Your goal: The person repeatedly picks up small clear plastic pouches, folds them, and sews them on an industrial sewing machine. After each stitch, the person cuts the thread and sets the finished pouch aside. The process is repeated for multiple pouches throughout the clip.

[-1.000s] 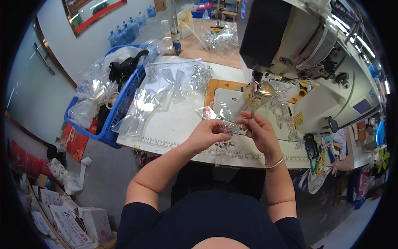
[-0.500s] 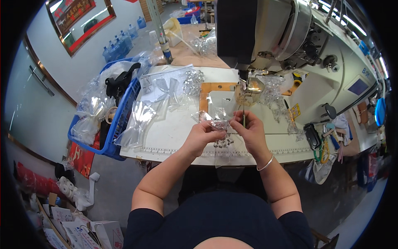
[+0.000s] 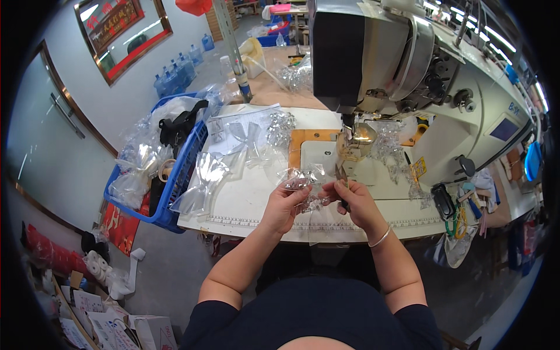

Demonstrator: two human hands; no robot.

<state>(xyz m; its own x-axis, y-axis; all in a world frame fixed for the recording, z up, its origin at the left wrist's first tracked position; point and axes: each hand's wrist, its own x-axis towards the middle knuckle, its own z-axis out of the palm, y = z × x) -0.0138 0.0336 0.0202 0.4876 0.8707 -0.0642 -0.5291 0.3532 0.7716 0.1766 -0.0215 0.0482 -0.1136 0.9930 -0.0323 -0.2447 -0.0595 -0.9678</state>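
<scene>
My left hand [image 3: 284, 205] is closed on a crumpled piece of clear plastic film [image 3: 314, 174], pinched between thumb and fingers. Part of the film hangs below over the table's front edge. Close beside it, my right hand [image 3: 360, 204] grips a small pair of thread snips [image 3: 342, 173], their dark blades pointing away from me and slightly apart. The fingertips of the right hand are near the film; whether they touch it I cannot tell. Just beyond both hands stand the needle and presser foot [image 3: 352, 137] of a large sewing machine [image 3: 396, 64].
A white table [image 3: 233, 195] carries a ruler strip [image 3: 280, 225] along its front. Clear plastic bow-shaped pieces [image 3: 207, 175] lie at left, beside a blue basket [image 3: 186, 166] full of plastic. Shiny clear scraps [image 3: 386, 146] lie under the machine arm; tools [image 3: 458, 213] hang at right.
The view has tilted, so the scene sits lower and to the right. The snips have turned in my right hand, and their blades now show apart. My left hand keeps the film.
</scene>
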